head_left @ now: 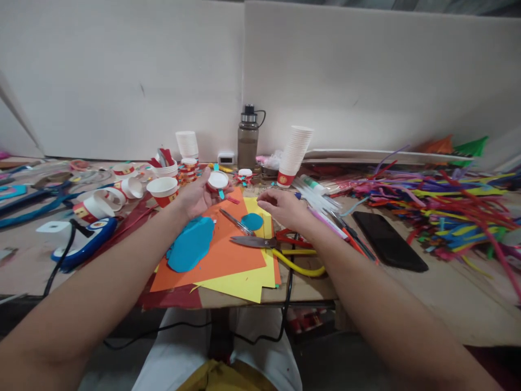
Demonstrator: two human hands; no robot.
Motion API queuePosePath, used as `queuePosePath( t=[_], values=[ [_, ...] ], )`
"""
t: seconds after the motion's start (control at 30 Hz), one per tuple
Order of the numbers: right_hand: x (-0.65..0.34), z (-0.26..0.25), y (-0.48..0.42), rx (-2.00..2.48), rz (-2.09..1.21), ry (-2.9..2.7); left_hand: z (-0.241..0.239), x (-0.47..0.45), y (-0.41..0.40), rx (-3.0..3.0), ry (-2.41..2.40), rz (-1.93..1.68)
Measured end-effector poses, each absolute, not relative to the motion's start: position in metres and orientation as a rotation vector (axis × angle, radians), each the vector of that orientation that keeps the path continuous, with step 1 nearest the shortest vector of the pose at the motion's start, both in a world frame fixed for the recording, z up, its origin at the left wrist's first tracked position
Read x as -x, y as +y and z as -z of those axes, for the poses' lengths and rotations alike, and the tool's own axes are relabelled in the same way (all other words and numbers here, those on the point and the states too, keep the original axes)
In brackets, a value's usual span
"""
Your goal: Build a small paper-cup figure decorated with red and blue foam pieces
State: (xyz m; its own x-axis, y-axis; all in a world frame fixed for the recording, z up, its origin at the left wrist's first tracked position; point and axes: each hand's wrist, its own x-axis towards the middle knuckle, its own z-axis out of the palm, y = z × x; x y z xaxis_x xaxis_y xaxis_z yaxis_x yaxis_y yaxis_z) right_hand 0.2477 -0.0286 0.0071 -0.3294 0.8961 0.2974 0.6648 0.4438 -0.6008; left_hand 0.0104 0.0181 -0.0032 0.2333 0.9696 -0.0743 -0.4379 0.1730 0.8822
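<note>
My left hand [197,196] holds a short cut-down paper cup [218,180], its white round face up, with small blue strips at its edge. My right hand [280,206] hovers above the yellow paper [266,233], thumb and fingers drawn together; whatever they pinch, if anything, is too small to make out. Beneath the hands lie orange paper [234,250], a large blue paper piece [190,245] and a small blue paper disc [252,221]. Large scissors [260,242] with red and yellow handles rest across the sheets, a slim pointed tool [236,220] beside them.
At the back stand a water bottle [248,144] and a tall cup stack [295,155]. Paper cups [163,188] crowd the left, near a blue-and-white glue-gun-like tool [89,239]. To the right lie a phone [388,240] and many pipe cleaners [451,203]. A black cable [290,288] crosses the front edge.
</note>
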Motion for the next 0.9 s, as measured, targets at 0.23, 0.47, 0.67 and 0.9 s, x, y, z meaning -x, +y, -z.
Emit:
queuePosePath(
  t=[0.23, 0.47, 0.67, 0.9],
  values=[
    [-0.259, -0.022, -0.049, 1.301, -0.401, -2.173, 0.002, -0.007, 0.019, -0.825, 0.814, -1.157],
    [-0.276, -0.028, -0.101, 1.515, -0.207, -2.388, 0.000, -0.006, 0.021, -0.788, 0.771, -1.206],
    [-0.287, -0.013, -0.120, 1.548, -0.115, -2.684, 0.000, -0.003, 0.023, -0.755, 0.754, -1.227],
    [-0.291, -0.017, -0.117, 1.504, -0.177, -2.679, 0.000, 0.000, 0.024, -0.758, 0.722, -1.234]
  ],
)
